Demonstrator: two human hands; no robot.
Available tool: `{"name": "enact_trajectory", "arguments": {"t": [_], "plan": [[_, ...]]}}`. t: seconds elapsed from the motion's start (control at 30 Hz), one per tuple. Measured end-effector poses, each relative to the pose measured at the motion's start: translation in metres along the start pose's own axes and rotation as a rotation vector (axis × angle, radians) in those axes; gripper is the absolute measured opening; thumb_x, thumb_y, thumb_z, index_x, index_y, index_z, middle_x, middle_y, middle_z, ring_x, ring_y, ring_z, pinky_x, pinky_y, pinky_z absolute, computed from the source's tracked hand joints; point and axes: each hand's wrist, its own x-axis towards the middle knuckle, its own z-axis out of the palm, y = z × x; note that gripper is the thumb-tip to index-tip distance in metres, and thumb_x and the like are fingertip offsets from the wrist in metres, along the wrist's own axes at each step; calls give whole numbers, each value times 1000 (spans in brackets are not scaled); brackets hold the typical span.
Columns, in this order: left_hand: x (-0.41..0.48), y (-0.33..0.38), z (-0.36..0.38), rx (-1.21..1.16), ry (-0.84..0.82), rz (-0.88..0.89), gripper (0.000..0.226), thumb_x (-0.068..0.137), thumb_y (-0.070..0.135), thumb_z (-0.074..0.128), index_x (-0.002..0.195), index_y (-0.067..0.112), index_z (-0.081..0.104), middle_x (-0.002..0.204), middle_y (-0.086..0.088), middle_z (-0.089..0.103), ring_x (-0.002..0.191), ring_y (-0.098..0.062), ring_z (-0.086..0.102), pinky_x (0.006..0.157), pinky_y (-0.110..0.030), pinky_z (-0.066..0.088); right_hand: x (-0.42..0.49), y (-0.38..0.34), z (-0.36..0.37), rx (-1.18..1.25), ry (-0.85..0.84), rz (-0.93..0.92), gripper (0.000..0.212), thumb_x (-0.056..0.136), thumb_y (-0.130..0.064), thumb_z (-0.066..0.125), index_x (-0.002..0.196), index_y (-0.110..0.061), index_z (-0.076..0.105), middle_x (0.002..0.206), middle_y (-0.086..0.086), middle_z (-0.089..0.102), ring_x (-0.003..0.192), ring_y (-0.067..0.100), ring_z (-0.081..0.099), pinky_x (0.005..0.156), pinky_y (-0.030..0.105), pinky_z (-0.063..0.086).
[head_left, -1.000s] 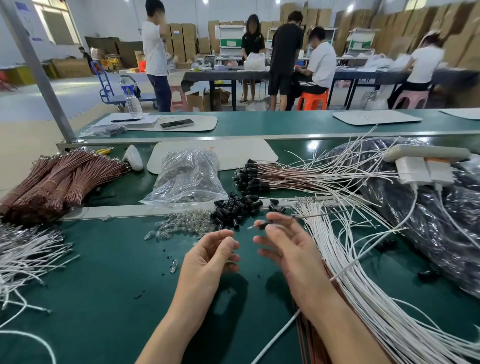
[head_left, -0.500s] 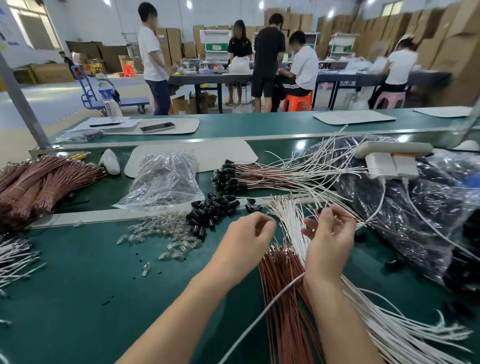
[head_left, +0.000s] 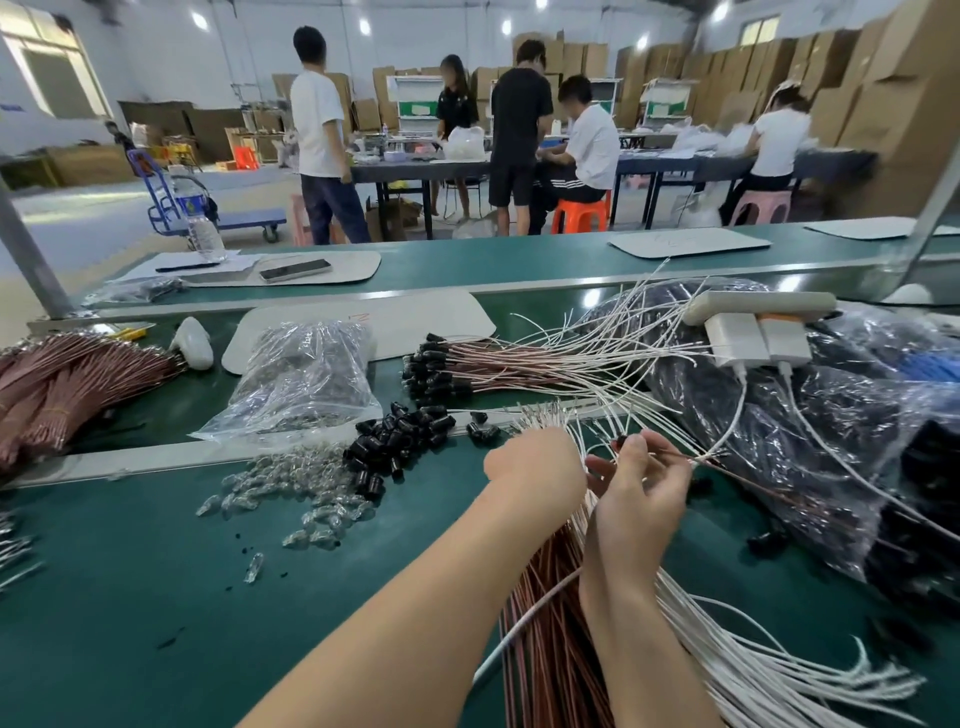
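A second ago both my hands were over the middle of the green workbench (head_left: 130, 597), close to the pile of black caps (head_left: 400, 441). Now they are over the loose wires toward its right side. My right hand (head_left: 644, 488) pinches one brown wire (head_left: 691, 457) between thumb and fingertips; a small dark piece sits at the pinched end and the rest trails right over the plastic bag (head_left: 779, 415). My left hand (head_left: 535, 462) curls down among the tips of the white wires (head_left: 727, 649). Its fingers are hidden, so I cannot tell whether they hold one. I judge the brown wire is picked and a white one comes next.
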Motion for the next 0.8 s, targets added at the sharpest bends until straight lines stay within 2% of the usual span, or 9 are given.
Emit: {"name": "enact_trajectory", "arguments": {"t": [0.1,0.2,0.3,0.37,0.43,0.5,0.57,0.67,0.8], "plan": [[10,-11,2,-199,-73,-8,22,99,14,53,77,10,46,81,-5,55,78,-26,55,68,-31,42,-1,-1,0,4,3,2,8,107,-24,48,103,-29,53,106,7,62,66,9,68,61,25,54],[10,-22,1,-426,-28,31,21,101,21,48,84,10,52,76,-4,54,64,-19,49,55,-27,36,-4,-3,2,-21,-29,-19,9,107,-24,47,102,-30,53,100,2,60,63,6,65,53,20,51],[2,-27,-15,-664,137,85,20,105,29,45,101,11,54,85,0,61,65,-11,54,54,-26,43,-9,-5,4,-85,-76,-52,9,106,-27,47,104,-33,53,99,-3,62,67,8,66,56,25,50],[-9,-32,-35,-983,264,152,20,108,26,41,106,8,51,90,-7,67,62,-12,62,54,-26,53,-14,-7,4,-79,-100,-60,8,106,-27,48,105,-31,55,96,-4,64,68,11,67,58,25,50],[-25,-51,-57,-1270,474,215,20,110,21,35,108,6,47,87,-13,70,63,-18,69,57,-25,57,-18,-10,5,-24,-146,-39,7,105,-25,51,104,-26,59,91,-4,65,65,14,66,53,21,49],[-44,-82,-70,-1454,680,211,20,110,20,32,110,6,46,80,-9,74,67,-22,71,60,-24,58,-21,-13,7,29,-247,23,7,103,-23,55,104,-20,61,86,-3,68,65,16,66,52,21,50],[-65,-113,-67,-1675,770,117,20,110,21,35,108,6,49,74,-3,74,67,-19,70,61,-23,57,-25,-13,9,68,-363,109,8,102,-20,56,104,-18,64,86,-3,71,68,19,69,55,24,54],[-91,-158,-44,-2017,824,-114,20,108,19,40,98,9,53,73,-1,68,59,-12,64,57,-18,54,-30,-10,14,138,-491,260,14,101,-13,55,107,-18,67,92,4,72,81,24,73,66,28,59],[-107,-198,-19,-2348,782,-267,20,106,15,40,91,14,53,80,6,63,56,-3,63,60,-11,52,-32,-7,16,212,-599,418,17,92,-14,61,105,-19,70,101,10,73,92,25,73,76,33,61]]}}
